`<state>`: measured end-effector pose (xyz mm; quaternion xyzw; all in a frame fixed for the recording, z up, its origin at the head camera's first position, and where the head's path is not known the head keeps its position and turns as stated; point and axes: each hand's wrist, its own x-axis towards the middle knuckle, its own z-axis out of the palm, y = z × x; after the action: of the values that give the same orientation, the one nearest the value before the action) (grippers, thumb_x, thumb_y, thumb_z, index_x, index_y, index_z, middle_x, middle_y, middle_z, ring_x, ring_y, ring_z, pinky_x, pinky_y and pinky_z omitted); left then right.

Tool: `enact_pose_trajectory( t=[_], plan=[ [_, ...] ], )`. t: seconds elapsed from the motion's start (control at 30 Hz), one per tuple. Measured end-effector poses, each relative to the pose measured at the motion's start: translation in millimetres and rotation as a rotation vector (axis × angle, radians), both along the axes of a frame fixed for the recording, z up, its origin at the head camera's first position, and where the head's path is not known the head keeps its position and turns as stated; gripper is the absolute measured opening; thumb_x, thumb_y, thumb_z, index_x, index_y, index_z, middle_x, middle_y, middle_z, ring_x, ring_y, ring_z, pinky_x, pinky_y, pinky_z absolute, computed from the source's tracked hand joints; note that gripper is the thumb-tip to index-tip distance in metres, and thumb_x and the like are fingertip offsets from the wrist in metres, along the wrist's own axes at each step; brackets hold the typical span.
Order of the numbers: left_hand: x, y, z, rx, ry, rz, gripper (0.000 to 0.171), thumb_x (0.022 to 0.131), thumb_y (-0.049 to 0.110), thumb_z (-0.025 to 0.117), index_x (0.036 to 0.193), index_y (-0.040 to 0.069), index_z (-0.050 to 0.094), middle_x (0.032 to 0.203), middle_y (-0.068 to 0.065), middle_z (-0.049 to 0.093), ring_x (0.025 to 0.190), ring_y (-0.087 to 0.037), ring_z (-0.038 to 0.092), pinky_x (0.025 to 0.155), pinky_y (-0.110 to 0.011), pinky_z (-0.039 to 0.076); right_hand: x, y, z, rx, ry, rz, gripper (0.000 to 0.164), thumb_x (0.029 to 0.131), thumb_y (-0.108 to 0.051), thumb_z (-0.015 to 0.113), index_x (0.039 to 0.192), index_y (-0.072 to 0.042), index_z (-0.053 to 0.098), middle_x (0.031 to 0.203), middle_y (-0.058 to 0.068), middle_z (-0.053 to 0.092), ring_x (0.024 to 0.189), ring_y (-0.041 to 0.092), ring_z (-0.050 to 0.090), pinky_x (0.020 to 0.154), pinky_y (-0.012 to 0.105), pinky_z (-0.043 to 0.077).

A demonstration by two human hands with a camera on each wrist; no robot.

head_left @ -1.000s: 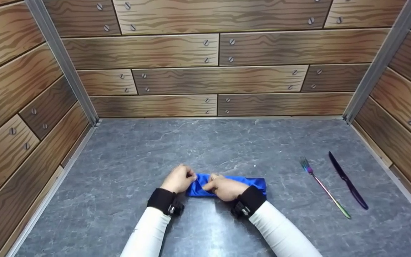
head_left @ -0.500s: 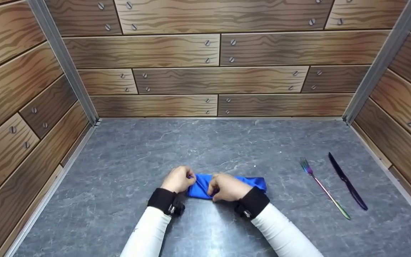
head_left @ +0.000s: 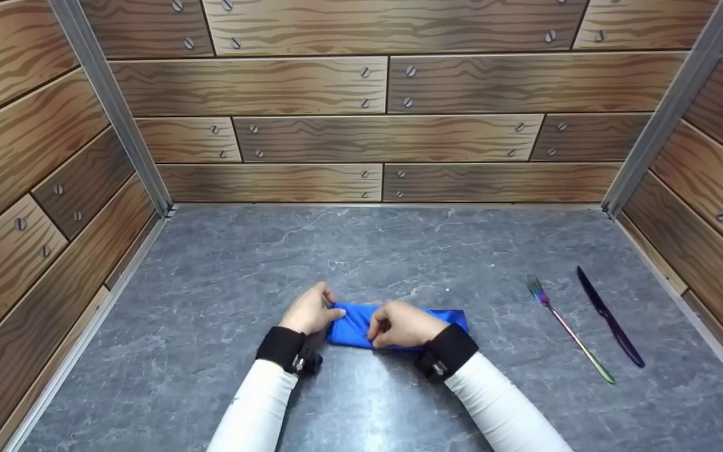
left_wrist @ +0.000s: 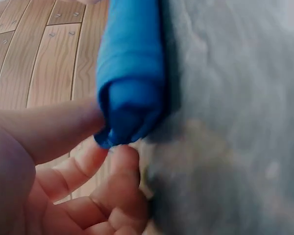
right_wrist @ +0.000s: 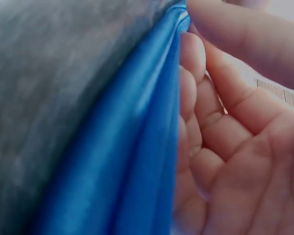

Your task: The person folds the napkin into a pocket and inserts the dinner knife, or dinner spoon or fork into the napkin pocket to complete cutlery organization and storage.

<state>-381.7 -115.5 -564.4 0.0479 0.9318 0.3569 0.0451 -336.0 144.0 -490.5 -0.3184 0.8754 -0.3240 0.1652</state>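
Note:
A shiny blue cloth [head_left: 350, 324], folded into a long narrow strip, lies crosswise on the table in front of me. At its left end is my left hand [head_left: 309, 310], thumb on the cloth and fingertips at the far corner. In the left wrist view, the thumb and fingers [left_wrist: 123, 159] close round the end of the rolled layers. My right hand [head_left: 404, 324] lies over the middle of the strip and covers part of it. Its thumb and index finger pinch the near edge, while the other fingers [right_wrist: 187, 93] curl behind the cloth in the right wrist view.
To the right lie a rainbow-coloured fork [head_left: 568, 329] and a dark purple knife [head_left: 609, 317], roughly parallel. The grey marbled table [head_left: 242, 251] is bounded by wood-patterned walls [head_left: 311, 138] at the back and both sides.
My right hand has shifted slightly right and turned, its fingertips now at the cloth's near edge. The left fingers have spread at the far corner, and the left end looks smoother.

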Motion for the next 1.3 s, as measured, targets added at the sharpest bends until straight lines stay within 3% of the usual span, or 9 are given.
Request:
enact_pose_trajectory(
  t=[0.1, 0.2, 0.33, 0.43, 0.67, 0.8, 0.93, 1.1, 1.3],
  plan=[
    [-2.0, -5, 4.4, -0.038, -0.036, 0.012, 0.032, 0.108, 0.043, 0.085, 0.097, 0.017, 0.07, 0.09, 0.001, 0.072, 0.082, -0.018, 0.065, 0.078, -0.034, 0.053, -14.2, 1, -23.3, -0.007, 0.04, -0.053, 0.005, 0.102, -0.011, 0.085, 0.101, -0.007, 0.087, 0.091, -0.003, 0.084, 0.084, -0.003, 0.064, 0.086, 0.025, 0.06],
    [1.4, -8, 12.5, -0.097, -0.12, -0.008, 0.043, 0.109, 0.051, 0.082, 0.084, 0.018, 0.07, 0.079, 0.003, 0.072, 0.072, -0.016, 0.067, 0.069, -0.031, 0.052, -13.1, -5, -27.4, -0.098, 0.026, -0.117, 0.012, 0.105, -0.013, 0.081, 0.111, -0.003, 0.085, 0.098, 0.001, 0.085, 0.092, 0.005, 0.073, 0.092, 0.03, 0.063],
    [9.1, -7, 21.0, -0.054, -0.258, -0.06, 0.04, 0.109, 0.043, 0.084, 0.082, 0.017, 0.072, 0.072, 0.0, 0.079, 0.059, -0.011, 0.072, 0.06, -0.027, 0.059, 12.3, -22, -0.6, -0.298, -0.183, -0.181, 0.032, 0.108, 0.0, 0.068, 0.136, 0.014, 0.069, 0.124, 0.031, 0.082, 0.103, 0.015, 0.076, 0.087, 0.023, 0.061],
    [10.8, -7, 19.6, 0.04, -0.306, -0.068, 0.035, 0.111, 0.03, 0.083, 0.081, 0.017, 0.069, 0.071, -0.003, 0.079, 0.056, -0.01, 0.073, 0.058, -0.026, 0.062, 18.7, -30, -0.6, -0.355, -0.305, -0.207, 0.046, 0.106, 0.004, 0.059, 0.15, 0.018, 0.058, 0.13, 0.034, 0.078, 0.1, 0.011, 0.067, 0.082, 0.018, 0.051],
    [7.5, -8, 6.8, 0.104, -0.267, -0.112, 0.034, 0.114, 0.019, 0.077, 0.084, 0.017, 0.063, 0.065, -0.001, 0.073, 0.051, -0.009, 0.07, 0.053, -0.025, 0.06, 20.6, -33, -7.8, -0.247, -0.302, -0.156, 0.066, 0.098, 0.002, 0.059, 0.162, 0.015, 0.052, 0.139, 0.031, 0.075, 0.108, 0.014, 0.063, 0.085, 0.021, 0.046],
    [4.9, -6, 4.2, 0.083, -0.235, -0.128, 0.027, 0.115, 0.02, 0.074, 0.09, 0.016, 0.066, 0.066, 0.0, 0.072, 0.05, -0.009, 0.069, 0.052, -0.025, 0.06, 18.0, -32, -8.4, -0.272, -0.363, -0.131, 0.074, 0.097, 0.005, 0.06, 0.168, 0.016, 0.043, 0.147, 0.032, 0.074, 0.103, 0.011, 0.061, 0.081, 0.019, 0.044],
    [4.3, -4, 4.4, 0.071, -0.225, -0.126, 0.025, 0.116, 0.021, 0.073, 0.092, 0.016, 0.067, 0.065, 0.0, 0.071, 0.05, -0.009, 0.068, 0.051, -0.024, 0.058, 15.7, -30, -9.7, -0.352, -0.435, -0.157, 0.079, 0.095, 0.009, 0.062, 0.17, 0.017, 0.039, 0.135, 0.02, 0.076, 0.104, 0.008, 0.061, 0.088, 0.018, 0.047],
    [5.4, -4, 6.8, 0.06, -0.215, -0.121, 0.025, 0.115, 0.022, 0.074, 0.092, 0.018, 0.067, 0.064, 0.0, 0.073, 0.049, -0.009, 0.069, 0.052, -0.024, 0.058, 15.9, -29, -9.4, -0.361, -0.467, -0.145, 0.082, 0.095, 0.012, 0.06, 0.173, 0.018, 0.035, 0.153, 0.031, 0.072, 0.128, 0.015, 0.064, 0.099, 0.016, 0.047],
    [6.3, -4, 7.4, 0.059, -0.21, -0.106, 0.026, 0.115, 0.023, 0.075, 0.091, 0.019, 0.067, 0.064, 0.001, 0.074, 0.049, -0.009, 0.069, 0.051, -0.024, 0.056, 13.2, -29, -10.5, -0.237, -0.382, -0.07, 0.084, 0.099, 0.007, 0.063, 0.177, 0.013, 0.033, 0.168, 0.037, 0.061, 0.147, 0.032, 0.062, 0.113, 0.027, 0.05]
  ],
)
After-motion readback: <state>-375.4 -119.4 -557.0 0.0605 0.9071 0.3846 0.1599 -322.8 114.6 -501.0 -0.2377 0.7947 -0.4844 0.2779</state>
